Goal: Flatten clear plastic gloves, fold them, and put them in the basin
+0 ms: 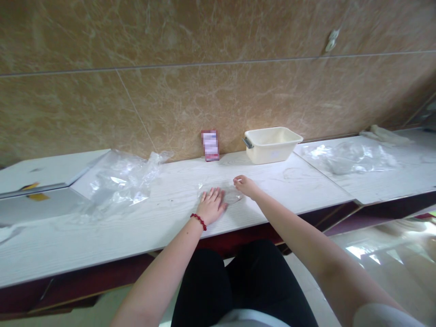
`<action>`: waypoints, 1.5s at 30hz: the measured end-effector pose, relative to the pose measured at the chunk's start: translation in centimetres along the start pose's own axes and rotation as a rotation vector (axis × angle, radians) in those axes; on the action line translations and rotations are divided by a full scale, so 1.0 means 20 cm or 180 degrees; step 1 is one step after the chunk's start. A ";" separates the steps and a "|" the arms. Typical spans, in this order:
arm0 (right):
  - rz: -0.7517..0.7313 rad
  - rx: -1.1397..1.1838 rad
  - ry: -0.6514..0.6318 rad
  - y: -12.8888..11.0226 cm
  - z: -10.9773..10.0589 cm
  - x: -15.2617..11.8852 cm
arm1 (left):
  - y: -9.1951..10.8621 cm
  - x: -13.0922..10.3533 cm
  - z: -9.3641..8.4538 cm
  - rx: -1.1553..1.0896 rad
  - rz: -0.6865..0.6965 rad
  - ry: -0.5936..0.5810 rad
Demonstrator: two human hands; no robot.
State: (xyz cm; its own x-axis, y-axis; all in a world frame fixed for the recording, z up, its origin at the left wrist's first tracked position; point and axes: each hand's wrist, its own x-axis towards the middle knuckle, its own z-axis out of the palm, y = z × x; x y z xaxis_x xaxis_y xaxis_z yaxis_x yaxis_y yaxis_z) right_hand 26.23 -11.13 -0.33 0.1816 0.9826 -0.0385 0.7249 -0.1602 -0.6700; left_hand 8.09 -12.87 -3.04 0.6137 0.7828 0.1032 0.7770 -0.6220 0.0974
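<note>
Well, left fingers (217,195) spread over clear bag (232,195); right fingers (240,179) pinched at its edge; card (210,146) illegible.

We are wearing black trousers (269,281), a pale top (252,318) and, on our left wrist (201,216), a red beaded bracelet (199,220).

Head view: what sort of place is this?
Likely an indoor packing or work bench: long white wood-grain tabletop against a marbled wall, with clear plastic bags and a cream plastic bin.
</note>
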 end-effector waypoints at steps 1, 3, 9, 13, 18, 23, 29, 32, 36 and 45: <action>-0.0038 -0.0033 0.0001 -0.01 0.00 0.02 | 0.00 0.00 0.00 0.0005 0.0002 0.0004; -0.0227 -0.0201 0.0023 -0.02 0.02 0.05 | 0.01 0.00 -0.01 0.0014 0.0015 0.0013; -0.1098 -0.1139 0.0036 -0.02 0.08 0.05 | 0.01 -0.01 -0.02 -0.0032 0.0051 0.0013; -0.1294 -0.1460 -0.0130 -0.03 0.13 -0.01 | 0.01 -0.01 -0.02 -0.0100 0.0079 -0.0019; -0.1322 -0.1676 -0.0115 -0.01 0.18 -0.08 | 0.00 -0.01 -0.02 -0.0111 0.0090 -0.0044; -0.1317 -0.1852 0.0053 0.03 0.21 -0.12 | -0.05 -0.02 -0.02 -0.0228 0.0049 0.0000; -0.1356 -0.1891 0.0162 0.04 0.22 -0.14 | -0.09 -0.04 -0.04 -0.0145 -0.0280 0.0172; -0.1372 -0.1878 0.0181 0.05 0.22 -0.14 | -0.04 0.00 -0.03 -0.0086 -0.0117 0.0147; -0.1338 -0.1864 0.0167 0.05 0.22 -0.14 | 0.04 0.06 0.01 -0.0042 -0.0100 0.0211; -0.1500 -0.1332 0.0146 -0.06 0.19 -0.06 | 0.07 0.06 0.02 -0.0234 -0.0195 0.0345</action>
State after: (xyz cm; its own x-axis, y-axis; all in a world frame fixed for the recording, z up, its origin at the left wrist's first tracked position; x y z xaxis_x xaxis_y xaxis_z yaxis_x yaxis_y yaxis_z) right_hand 22.54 -11.80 -2.33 -0.1991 0.9530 0.2282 0.9309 0.2567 -0.2600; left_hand 9.92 -12.72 -3.19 0.5436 0.8150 0.2008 0.7977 -0.5760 0.1786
